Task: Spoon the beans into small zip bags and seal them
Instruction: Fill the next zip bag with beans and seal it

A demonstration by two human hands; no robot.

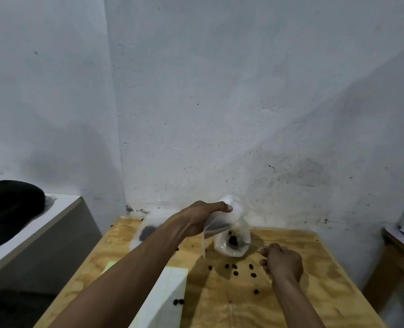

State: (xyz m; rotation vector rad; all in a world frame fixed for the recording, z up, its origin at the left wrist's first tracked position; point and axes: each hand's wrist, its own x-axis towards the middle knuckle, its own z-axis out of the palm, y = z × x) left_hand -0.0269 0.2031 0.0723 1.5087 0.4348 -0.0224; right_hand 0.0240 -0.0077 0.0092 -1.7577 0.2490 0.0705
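We see a plywood table [291,304] set against a pale wall [220,91]. Our left hand [199,220] is closed on a clear zip bag [216,227], pinching it by its upper edge so that it hangs tilted above the table; whether it has anything in it we cannot tell. Just beside it stands a larger clear bag [231,240], its mouth open toward us, with a few dark beans [233,240] inside. Our right hand [282,261] is curled around the handle of a spoon [250,247] whose bowl reaches into that larger bag. Loose beans [234,268] lie scattered on the table near the right hand. Behind the left forearm lies another bag [146,230] holding a dark patch of beans. A white box [163,301] sits at the near edge.
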